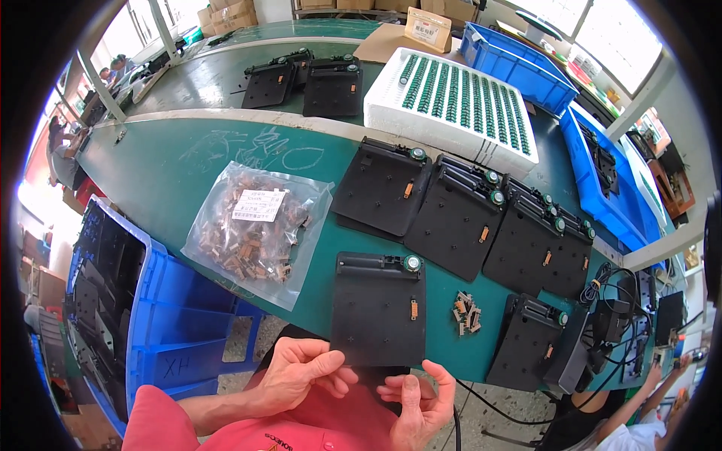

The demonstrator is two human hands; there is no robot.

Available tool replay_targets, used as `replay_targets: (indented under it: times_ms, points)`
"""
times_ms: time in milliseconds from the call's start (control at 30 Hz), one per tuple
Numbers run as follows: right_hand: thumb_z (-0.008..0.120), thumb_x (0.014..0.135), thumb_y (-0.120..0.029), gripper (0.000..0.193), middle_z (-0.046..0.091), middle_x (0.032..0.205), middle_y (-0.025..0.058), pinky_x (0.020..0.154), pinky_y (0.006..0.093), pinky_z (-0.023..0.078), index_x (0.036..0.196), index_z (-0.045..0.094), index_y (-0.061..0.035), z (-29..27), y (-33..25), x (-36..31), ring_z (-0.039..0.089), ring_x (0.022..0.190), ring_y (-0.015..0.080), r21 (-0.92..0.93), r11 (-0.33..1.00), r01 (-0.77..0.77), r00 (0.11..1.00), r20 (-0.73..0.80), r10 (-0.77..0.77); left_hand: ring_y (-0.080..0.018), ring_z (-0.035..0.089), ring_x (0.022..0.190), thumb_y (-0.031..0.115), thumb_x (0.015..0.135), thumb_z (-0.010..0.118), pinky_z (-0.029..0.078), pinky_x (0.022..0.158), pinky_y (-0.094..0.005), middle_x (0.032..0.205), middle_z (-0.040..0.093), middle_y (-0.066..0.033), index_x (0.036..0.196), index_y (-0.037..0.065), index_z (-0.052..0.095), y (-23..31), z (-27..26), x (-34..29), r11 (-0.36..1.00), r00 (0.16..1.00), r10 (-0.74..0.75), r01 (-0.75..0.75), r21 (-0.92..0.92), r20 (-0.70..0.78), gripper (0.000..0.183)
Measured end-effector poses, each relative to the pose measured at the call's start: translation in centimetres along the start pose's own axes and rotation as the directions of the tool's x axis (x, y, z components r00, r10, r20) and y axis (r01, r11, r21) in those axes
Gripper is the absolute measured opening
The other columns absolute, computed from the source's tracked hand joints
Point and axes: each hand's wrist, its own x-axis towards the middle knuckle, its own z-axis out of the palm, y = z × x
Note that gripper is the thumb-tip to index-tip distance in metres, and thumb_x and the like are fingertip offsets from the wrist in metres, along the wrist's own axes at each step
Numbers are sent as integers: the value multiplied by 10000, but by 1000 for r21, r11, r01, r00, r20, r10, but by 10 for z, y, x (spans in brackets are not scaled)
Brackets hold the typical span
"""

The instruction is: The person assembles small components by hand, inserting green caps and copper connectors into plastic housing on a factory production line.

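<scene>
L hand (304,373) is by the bottom L corner of the near black plate (376,319); its thumb & pointer tips are close together, but can't tell if there's a tiny thing btwn them or if it touches the plate. R hand (423,402) is open, thumb & pointer apart, just past the plate's bottom R corner. The plate lies flat on the green worktop (158,161), w/ a round silver & green part (411,263) at its top R and a small orange strip (414,309) below that. Just R of it is a pile of little tan pcs (467,314). To the L is a clear bag (310,233) full of small tan & brown bits. More black plates (453,218) sit behind, near a white foam tray (451,139) w/ rows of green parts (459,98).
</scene>
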Motion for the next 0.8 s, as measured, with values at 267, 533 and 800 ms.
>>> replay_targets:
  times_ms: [267,533,800]
  points:
    - [640,910,-84,231,672,836,122,627,306,534,1124,591,-10,7,-8,-6,636,683,190,62,990,123,990,-71,-118,-211,684,640,121,949,589,575,574,-301,819,692,-212,866,-76,641,47,-8,-22,991,990,135,-134,8,-32,220]
    - [594,934,-65,242,679,851,106,670,273,538,1164,570,3,2,-13,17,647,708,160,-121,949,290,955,-35,-296,-175,671,571,154,947,590,571,515,-281,763,693,-164,887,-36,634,162,-54,-4,934,944,312,-283,217,-110,204]
    - [607,919,-26,202,692,858,92,629,238,527,1119,621,4,7,-11,42,651,706,127,-233,848,476,876,38,-482,-95,638,591,226,939,621,545,519,-251,758,682,-54,869,62,622,264,-150,82,872,907,377,-279,402,-186,179]
